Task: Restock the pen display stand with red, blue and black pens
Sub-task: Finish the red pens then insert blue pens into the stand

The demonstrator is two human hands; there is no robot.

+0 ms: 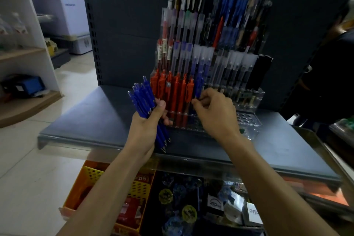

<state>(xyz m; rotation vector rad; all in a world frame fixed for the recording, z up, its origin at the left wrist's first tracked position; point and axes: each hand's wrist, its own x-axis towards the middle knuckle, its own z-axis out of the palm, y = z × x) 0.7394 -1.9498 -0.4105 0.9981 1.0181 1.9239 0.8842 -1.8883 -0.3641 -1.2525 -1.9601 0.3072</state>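
Observation:
A clear tiered pen display stand [249,120] sits on a grey shelf [92,120]. Its front row holds several red pens [173,92] standing upright. My left hand [147,120] grips a bundle of blue pens [142,99], tips pointing down, just left of the stand. My right hand [214,113] pinches a single blue pen [198,86] that stands upright beside the rightmost red pen in the front row. Higher tiers carry capped red, blue and black pens.
The front-right holes of the stand [247,119] hold nothing. Below the shelf lie an orange and yellow basket [92,176] and a bin of mixed small goods [191,197]. A wooden shelf unit [24,53] stands at the left. Someone in dark clothes [335,63] is at the right.

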